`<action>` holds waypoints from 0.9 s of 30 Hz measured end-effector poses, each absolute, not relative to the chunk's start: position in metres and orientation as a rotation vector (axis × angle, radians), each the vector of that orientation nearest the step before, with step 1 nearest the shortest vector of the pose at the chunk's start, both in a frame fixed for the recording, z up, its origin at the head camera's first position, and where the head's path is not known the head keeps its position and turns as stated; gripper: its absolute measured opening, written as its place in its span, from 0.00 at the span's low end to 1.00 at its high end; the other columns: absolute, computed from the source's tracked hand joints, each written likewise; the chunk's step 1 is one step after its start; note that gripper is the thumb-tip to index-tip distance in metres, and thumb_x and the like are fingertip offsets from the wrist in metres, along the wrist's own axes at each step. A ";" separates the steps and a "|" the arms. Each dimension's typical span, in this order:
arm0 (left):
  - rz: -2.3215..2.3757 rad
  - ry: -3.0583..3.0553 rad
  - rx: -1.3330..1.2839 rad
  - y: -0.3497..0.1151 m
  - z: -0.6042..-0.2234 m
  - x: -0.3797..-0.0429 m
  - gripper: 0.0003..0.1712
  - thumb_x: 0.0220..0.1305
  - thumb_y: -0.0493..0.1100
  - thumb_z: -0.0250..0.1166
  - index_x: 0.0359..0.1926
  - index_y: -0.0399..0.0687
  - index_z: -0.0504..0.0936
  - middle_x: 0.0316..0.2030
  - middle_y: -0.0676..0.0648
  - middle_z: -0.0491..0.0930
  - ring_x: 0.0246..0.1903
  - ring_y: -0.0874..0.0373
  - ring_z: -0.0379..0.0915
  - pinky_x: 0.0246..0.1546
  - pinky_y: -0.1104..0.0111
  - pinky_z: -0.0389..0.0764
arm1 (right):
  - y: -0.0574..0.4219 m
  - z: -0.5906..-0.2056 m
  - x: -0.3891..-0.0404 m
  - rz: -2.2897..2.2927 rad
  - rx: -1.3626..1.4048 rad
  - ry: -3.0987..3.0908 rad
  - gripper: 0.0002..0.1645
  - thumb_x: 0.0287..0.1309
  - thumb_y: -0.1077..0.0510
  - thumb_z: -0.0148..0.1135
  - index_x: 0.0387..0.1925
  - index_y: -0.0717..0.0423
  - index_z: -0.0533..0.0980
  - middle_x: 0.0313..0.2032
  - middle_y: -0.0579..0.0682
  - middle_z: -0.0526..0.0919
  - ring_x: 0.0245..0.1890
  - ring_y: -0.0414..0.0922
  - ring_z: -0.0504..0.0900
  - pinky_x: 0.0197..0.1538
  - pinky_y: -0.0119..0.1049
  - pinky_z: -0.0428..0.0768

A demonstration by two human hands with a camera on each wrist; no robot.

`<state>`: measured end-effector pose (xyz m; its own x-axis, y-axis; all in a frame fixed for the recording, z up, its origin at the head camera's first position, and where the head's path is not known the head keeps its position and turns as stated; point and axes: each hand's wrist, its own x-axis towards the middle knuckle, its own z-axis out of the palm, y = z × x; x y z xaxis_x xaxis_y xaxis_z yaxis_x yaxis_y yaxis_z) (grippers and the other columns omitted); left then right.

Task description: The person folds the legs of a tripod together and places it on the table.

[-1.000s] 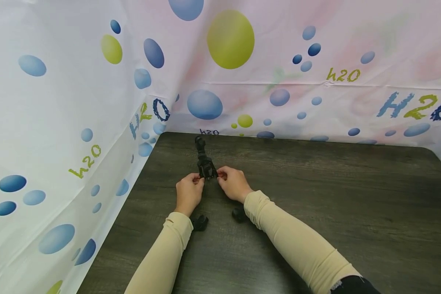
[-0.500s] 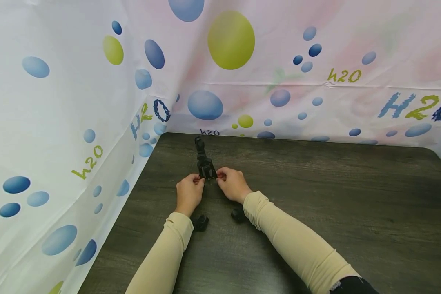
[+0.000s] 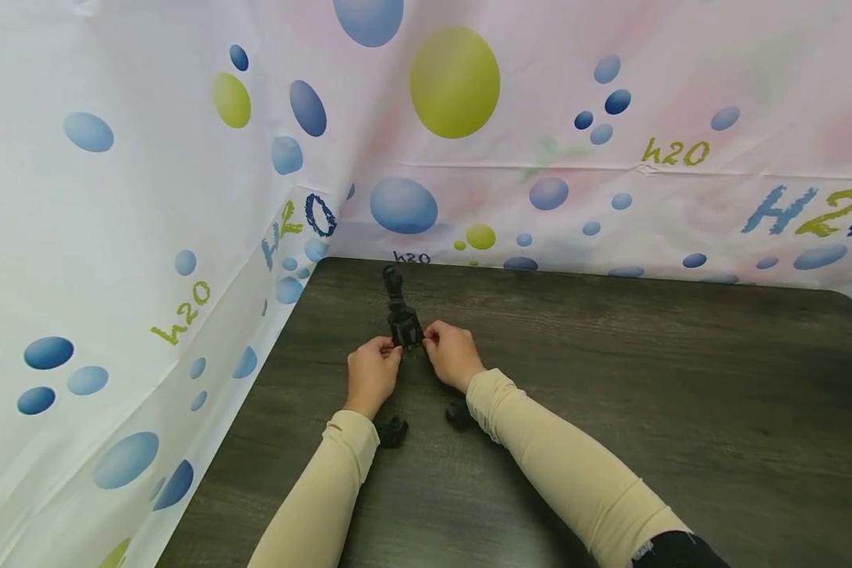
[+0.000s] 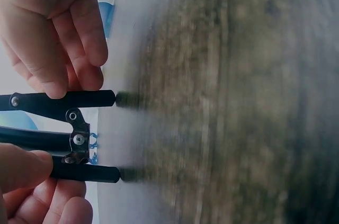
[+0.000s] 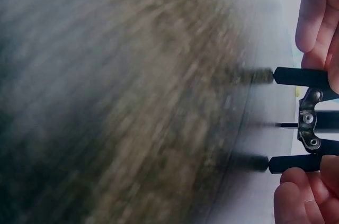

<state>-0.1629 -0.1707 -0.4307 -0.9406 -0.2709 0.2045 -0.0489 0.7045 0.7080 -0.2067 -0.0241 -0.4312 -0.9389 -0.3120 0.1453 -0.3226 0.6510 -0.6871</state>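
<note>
A black tripod (image 3: pixel 405 325) with a long dark upper part stands toward the back left of the dark wooden table. My left hand (image 3: pixel 373 375) pinches its left leg (image 4: pixel 87 172) between thumb and fingers. On the other side my right hand (image 3: pixel 456 355) pinches the right leg (image 5: pixel 288 164). A metal bracket (image 4: pixel 79 139) with rivets joins the legs, seen up close in both wrist views. The legs point down with their tips right at the tabletop, slightly spread. A thinner middle rod (image 5: pixel 288 125) shows between them in the right wrist view.
The table (image 3: pixel 610 394) extends far to the right. White sheeting (image 3: pixel 511 95) with blue and green dots and "h2O" lettering rises behind and at the left. A small black device (image 3: pixel 392 431) sits by the left wrist, another black device (image 3: pixel 459 416) by the right.
The two hands and the tripod legs they hold have come slightly closer together. The head view has shifted a little to the left, so the scene lies slightly further right.
</note>
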 end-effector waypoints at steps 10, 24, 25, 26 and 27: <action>-1.062 -2.649 0.256 -0.171 -0.430 -0.164 0.08 0.66 0.37 0.67 0.41 0.34 0.87 0.34 0.42 0.87 0.35 0.50 0.85 0.37 0.58 0.84 | -0.023 -0.433 -0.207 1.133 0.533 -2.882 0.05 0.69 0.60 0.61 0.40 0.58 0.81 0.35 0.51 0.85 0.35 0.50 0.83 0.42 0.46 0.80; -1.014 -2.646 0.247 -0.174 -0.428 -0.166 0.09 0.67 0.38 0.67 0.41 0.36 0.88 0.34 0.42 0.87 0.34 0.48 0.84 0.36 0.56 0.83 | -0.021 -0.430 -0.201 1.104 0.617 -2.937 0.04 0.66 0.62 0.63 0.33 0.54 0.77 0.25 0.45 0.78 0.24 0.44 0.75 0.33 0.40 0.76; -1.007 -2.643 0.248 -0.174 -0.428 -0.167 0.09 0.67 0.38 0.67 0.41 0.36 0.89 0.34 0.42 0.87 0.34 0.48 0.84 0.36 0.56 0.83 | -0.021 -0.430 -0.201 1.104 0.626 -2.941 0.04 0.66 0.62 0.63 0.33 0.54 0.76 0.25 0.45 0.77 0.24 0.43 0.75 0.33 0.40 0.76; -0.998 -2.643 0.247 -0.175 -0.429 -0.167 0.09 0.67 0.38 0.67 0.42 0.36 0.89 0.34 0.42 0.87 0.34 0.48 0.84 0.37 0.56 0.83 | -0.021 -0.429 -0.200 1.104 0.636 -2.944 0.04 0.66 0.62 0.63 0.33 0.54 0.76 0.25 0.45 0.77 0.24 0.43 0.75 0.32 0.40 0.75; -0.986 -2.642 0.246 -0.175 -0.429 -0.168 0.09 0.67 0.39 0.67 0.42 0.36 0.89 0.34 0.42 0.88 0.35 0.47 0.84 0.37 0.55 0.83 | -0.022 -0.429 -0.200 1.105 0.643 -2.946 0.05 0.65 0.61 0.63 0.33 0.54 0.76 0.25 0.45 0.77 0.24 0.43 0.75 0.32 0.39 0.76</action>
